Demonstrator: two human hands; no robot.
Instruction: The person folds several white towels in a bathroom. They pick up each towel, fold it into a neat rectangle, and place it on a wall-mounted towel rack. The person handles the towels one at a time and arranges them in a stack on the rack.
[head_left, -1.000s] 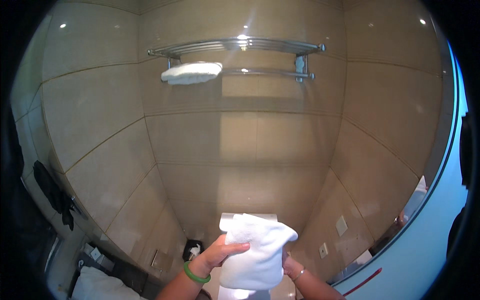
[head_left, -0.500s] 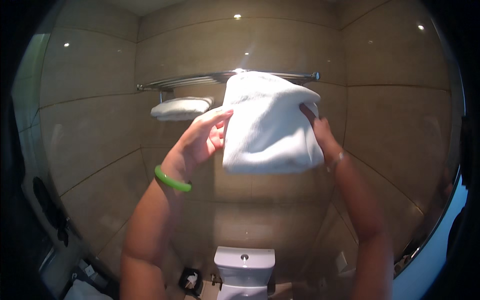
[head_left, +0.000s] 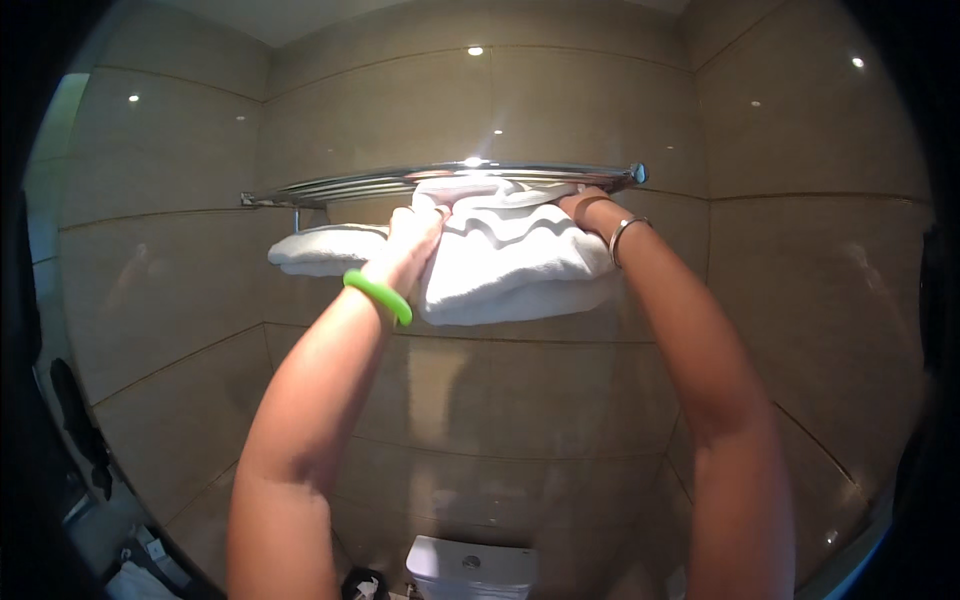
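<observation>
Evening the folds of the white towel (head_left: 515, 262) should help it lie neatly; it sits below the front edge of the rack (head_left: 350, 187), nearer the right end. The left hand (head_left: 412, 240) pinches its left side; the right hand (head_left: 593, 210) hides its fingers, grip unclear.

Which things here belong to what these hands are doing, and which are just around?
In use:
- white towel
- left hand, gripping its left side
- right hand, at its right side
- metal rack, where they reach

Just around:
- folded towel at left
- toilet tank
- green bangle, worn
</observation>
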